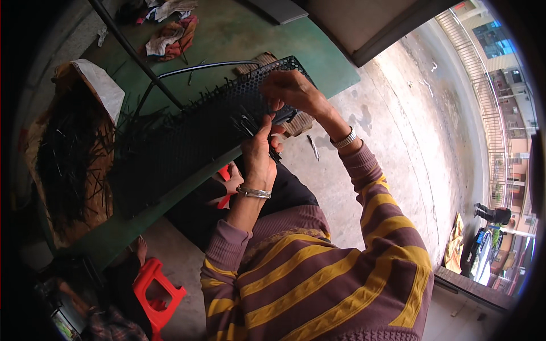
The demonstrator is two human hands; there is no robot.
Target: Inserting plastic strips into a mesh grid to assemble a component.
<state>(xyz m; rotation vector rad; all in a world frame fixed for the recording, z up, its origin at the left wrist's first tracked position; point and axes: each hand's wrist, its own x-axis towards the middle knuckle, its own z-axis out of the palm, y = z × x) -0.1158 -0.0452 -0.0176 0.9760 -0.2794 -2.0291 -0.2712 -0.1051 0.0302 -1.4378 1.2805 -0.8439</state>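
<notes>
A long black perforated panel (187,133) lies slanting across the green table, its round holes plainest at the far right end. Thin black strips stick up along its far edge. My left hand (260,150), with silver bangles at the wrist, is closed around a bunch of thin black strips (245,123) over the panel's near edge. Just beyond it, above the panel's right end, my right hand (293,91) has its fingers curled into a pinch. Whatever those fingertips may hold is too small or hidden to name.
An open sack (105,85) piled with black strips (71,153) stands on the green table (222,37) at left. A dark metal bar (133,54) crosses above. Cloths (170,40) lie at the back. A red stool (156,292) and another person's arm (74,296) are lower left.
</notes>
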